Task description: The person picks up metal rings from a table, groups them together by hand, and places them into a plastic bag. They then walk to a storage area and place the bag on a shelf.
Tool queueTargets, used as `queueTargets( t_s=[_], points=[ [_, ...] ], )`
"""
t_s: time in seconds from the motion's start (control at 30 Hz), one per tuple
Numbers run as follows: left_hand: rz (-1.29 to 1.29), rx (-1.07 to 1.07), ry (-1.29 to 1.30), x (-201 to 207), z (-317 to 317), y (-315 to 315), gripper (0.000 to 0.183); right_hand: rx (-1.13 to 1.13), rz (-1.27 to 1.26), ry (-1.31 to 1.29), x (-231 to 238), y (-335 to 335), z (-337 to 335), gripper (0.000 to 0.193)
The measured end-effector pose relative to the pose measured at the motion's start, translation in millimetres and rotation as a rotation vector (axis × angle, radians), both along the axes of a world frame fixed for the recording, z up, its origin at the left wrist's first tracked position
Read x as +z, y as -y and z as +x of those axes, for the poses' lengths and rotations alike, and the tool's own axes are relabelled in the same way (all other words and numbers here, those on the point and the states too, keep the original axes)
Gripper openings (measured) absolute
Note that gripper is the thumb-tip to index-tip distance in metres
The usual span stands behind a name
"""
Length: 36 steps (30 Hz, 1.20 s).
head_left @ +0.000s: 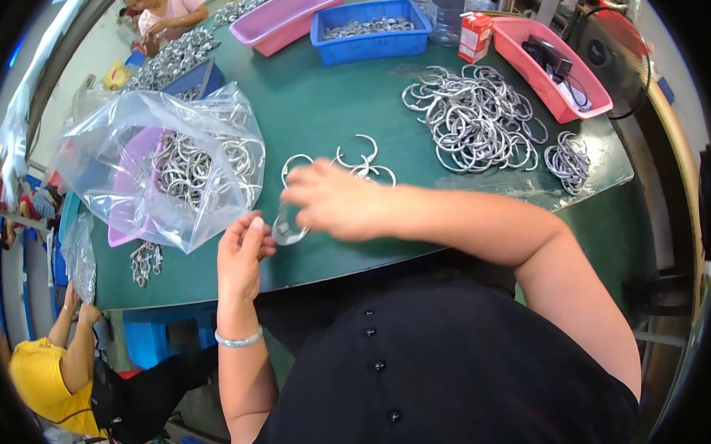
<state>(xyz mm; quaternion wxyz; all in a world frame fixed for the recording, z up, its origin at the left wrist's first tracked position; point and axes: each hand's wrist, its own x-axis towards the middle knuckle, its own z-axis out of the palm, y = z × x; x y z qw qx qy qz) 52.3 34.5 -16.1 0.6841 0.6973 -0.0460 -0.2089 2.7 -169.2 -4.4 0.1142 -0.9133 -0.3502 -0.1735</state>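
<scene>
The person's left hand [244, 247] pinches the left edge of a metal ring [290, 241] between thumb and fingertips, near the table's front edge. The right hand [331, 199], blurred, curves its partly bent fingers over the ring's upper right; whether it grips cannot be told. Loose rings [363, 171] lie on the green table [302, 89] just beyond it.

Left hand [244, 247] beside right hand [339, 200]

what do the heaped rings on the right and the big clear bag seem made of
Heaped rings: probably metal, silvery and polished, given their bright glints; plated plastic isn't ruled out. Big clear bag: likely thin plastic film, glossy, see-through, creased.
</scene>
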Motion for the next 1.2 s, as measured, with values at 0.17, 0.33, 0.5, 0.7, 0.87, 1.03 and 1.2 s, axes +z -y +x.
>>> queueTargets(
  t_s=[0.17,0.33,0.5,0.7,0.87,1.03,1.2],
  points=[
    [0.225,-0.063,0.232,-11.3,-0.2,8.3,0.024,-0.367,-0.155,0.042,21.3,91.4,10.6,0.013],
    [0.62,-0.031,0.854,-40.5,13.9,22.3,0.028,-0.617,-0.3,0.069,10.1,140.1,17.2,0.013],
    [0.785,-0.191,1.036,-25.0,11.8,61.9,0.032,-0.747,-0.478,-0.228,6.2,132.9,13.3,0.015],
    [0.86,-0.306,1.088,-20.1,24.0,63.1,0.01,-0.636,-0.277,-0.164,21.4,111.2,2.9,0.027],
    [0.587,-0.174,1.147,-10.3,11.8,59.8,0.004,-0.37,0.163,-0.229,15.0,96.2,-4.2,0.027],
    [-0.356,-0.139,0.015,12.6,-9.6,52.7,0.009,-0.107,0.997,-0.712,-2.4,63.9,-9.7,0.028],
    [-0.427,-0.12,-0.108,23.6,-20.6,45.5,0.01,-0.083,1.264,-1.032,11.6,51.3,-20.5,0.019]
  ],
)
